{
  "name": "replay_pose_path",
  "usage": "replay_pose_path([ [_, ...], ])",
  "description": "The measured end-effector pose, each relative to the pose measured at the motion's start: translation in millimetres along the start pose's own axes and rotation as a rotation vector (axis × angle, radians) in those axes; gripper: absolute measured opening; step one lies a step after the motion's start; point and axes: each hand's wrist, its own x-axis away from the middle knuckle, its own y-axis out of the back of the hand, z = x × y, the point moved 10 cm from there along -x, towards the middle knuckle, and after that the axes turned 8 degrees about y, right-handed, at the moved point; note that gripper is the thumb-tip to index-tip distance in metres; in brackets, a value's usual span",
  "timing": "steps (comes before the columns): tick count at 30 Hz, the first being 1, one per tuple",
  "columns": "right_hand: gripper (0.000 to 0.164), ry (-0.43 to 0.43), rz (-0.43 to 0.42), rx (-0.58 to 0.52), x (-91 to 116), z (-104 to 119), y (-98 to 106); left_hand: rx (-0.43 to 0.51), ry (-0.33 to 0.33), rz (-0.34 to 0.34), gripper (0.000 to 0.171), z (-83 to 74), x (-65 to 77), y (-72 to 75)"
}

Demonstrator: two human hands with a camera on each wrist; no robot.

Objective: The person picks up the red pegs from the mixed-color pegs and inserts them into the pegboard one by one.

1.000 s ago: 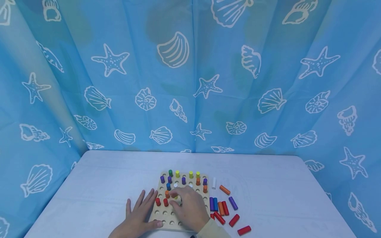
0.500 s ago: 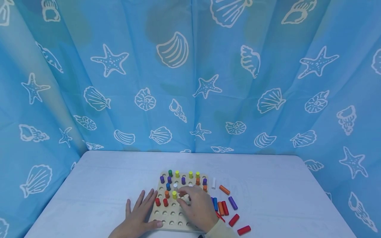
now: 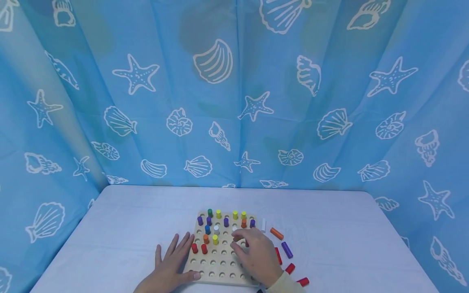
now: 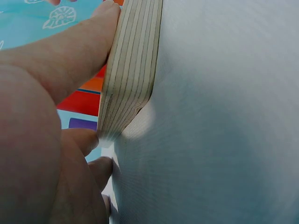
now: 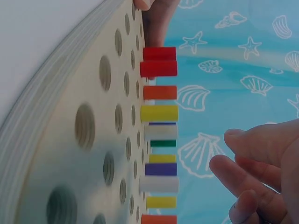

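Nearest, a person's left hand (image 3: 168, 264) rests with straight, spread fingers along the left edge of a square board of pale layered wood (image 3: 217, 268), drilled with rows of round holes, its thumb over the near left corner. The board lies flat on a white table (image 3: 351, 232). To its right are scattered three loose red cylindrical pegs (image 3: 290, 268), partly covered by the right hand (image 3: 256, 254), which hovers above the board's right side; its thumb and fingertips are parted, holding nothing. Beyond the red ones lie a loose purple peg (image 3: 287, 250), an orange peg (image 3: 276, 233) and, farther, a white peg (image 3: 264, 225).

On the board's left, two red pegs (image 3: 204, 249) stand upright; behind them come an orange and a yellow peg (image 3: 215, 239), then a blue and a white one. Farther still is a row of four purple pegs (image 3: 226, 222) and one orange; the far row has a green peg (image 3: 210, 213) at left, then three yellow ones. Behind the table hangs a blue curtain (image 3: 220, 97) (printed with white seashells and starfish).
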Motion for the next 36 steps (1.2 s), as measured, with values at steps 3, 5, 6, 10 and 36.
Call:
replay_pose_path([
  [3,0.02,0.001,-0.009,0.015,1.8,-5.2,2.4,0.003,0.001,0.004,0.114,1.9,-1.3,-1.6],
  [5,0.02,0.013,-0.017,0.022,3.0,-7.8,4.7,0.004,0.006,0.008,0.115,2.8,-2.3,-2.6],
  [6,0.019,0.018,-0.021,0.023,3.6,-9.4,5.8,0.006,0.006,0.01,0.115,3.0,-2.8,-3.0],
  [10,0.018,-0.009,-0.024,0.017,5.5,-19.9,7.8,0.004,0.008,0.014,0.115,2.6,-3.3,-3.2],
  [36,0.021,-0.138,-0.035,0.118,21.1,-65.7,30.3,-0.025,0.031,0.015,0.115,2.7,-2.5,-2.7],
])
